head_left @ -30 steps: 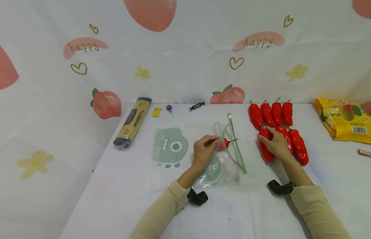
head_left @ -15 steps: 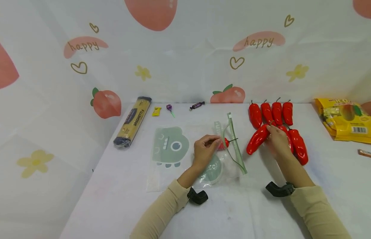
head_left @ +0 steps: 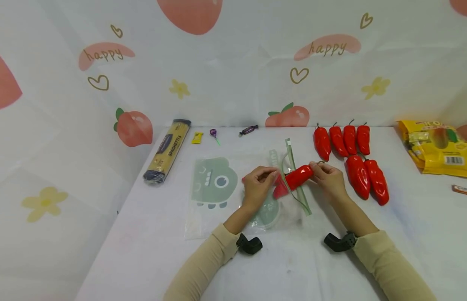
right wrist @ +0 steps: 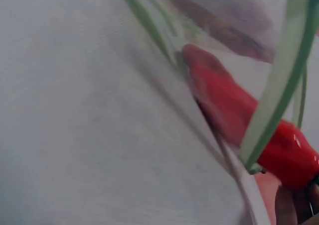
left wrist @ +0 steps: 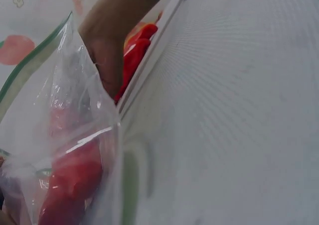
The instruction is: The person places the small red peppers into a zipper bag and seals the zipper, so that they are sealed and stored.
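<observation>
A clear zip bag (head_left: 214, 182) with a green cartoon print lies flat, its green-edged mouth standing apart toward the right. At that mouth my left hand (head_left: 254, 190) pinches the plastic between thumb and fingers. My right hand (head_left: 329, 179) holds a red pepper (head_left: 300, 177) by its stem end. The pepper's lower part is inside the bag mouth, tip pointing left, as the right wrist view also shows. Another pepper inside the bag is mostly hidden behind my left hand. Red shows through the plastic bag (left wrist: 60, 90) in the left wrist view.
Several red peppers (head_left: 357, 177) lie in two rows right of my right hand. A yellow snack bag (head_left: 440, 150) and a small wrapped bar (head_left: 463, 191) lie far right. Spaghetti (head_left: 167, 151), a yellow candy (head_left: 197, 138), a lollipop (head_left: 213, 134) and a purple candy (head_left: 248, 130) line the back.
My right hand has lifted a pepper from the front row and carried it left, its tip now inside the bag mouth. My left hand has stayed at the bag.
</observation>
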A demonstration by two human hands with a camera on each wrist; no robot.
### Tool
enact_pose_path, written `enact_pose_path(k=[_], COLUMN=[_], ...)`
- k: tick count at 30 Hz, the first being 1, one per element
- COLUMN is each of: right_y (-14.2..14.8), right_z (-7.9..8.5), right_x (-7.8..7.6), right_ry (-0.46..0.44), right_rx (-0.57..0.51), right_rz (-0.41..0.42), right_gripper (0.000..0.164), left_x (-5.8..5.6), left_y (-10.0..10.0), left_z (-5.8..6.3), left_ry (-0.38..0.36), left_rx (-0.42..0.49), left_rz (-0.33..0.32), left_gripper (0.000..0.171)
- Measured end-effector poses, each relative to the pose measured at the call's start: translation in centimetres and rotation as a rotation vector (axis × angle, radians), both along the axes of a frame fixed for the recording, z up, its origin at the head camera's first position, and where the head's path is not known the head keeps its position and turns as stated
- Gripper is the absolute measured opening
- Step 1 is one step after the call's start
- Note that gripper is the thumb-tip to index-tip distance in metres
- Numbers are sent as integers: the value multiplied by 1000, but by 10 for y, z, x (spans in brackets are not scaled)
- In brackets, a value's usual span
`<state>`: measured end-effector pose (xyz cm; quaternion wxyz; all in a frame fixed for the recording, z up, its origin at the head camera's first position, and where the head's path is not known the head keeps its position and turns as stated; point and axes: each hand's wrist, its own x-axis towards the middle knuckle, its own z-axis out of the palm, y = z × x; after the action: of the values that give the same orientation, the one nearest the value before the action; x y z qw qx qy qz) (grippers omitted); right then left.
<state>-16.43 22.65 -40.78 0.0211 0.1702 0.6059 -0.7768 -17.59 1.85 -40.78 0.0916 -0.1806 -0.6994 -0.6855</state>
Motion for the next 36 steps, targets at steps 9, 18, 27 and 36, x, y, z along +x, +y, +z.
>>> enact_pose_path(k=[9,18,27,36], right_y=[2,62,91,87], right_z=[6,17,9,-2], right_x=[7,7,0,-2], right_ry=[-5,130,-158,-212], right_rx=[773,722,547,759], right_rz=[467,-8,-218,42], right_gripper=[43,50,52,71], left_x=[-17,-1,1,1], left_y=[3,-1,-2,-3], left_z=[-23,3,6,5], left_ry=[34,33,39,47], left_rx=[-6,-22,-16,-8], left_rz=[88,72,71,54], left_gripper=[11,13,12,14])
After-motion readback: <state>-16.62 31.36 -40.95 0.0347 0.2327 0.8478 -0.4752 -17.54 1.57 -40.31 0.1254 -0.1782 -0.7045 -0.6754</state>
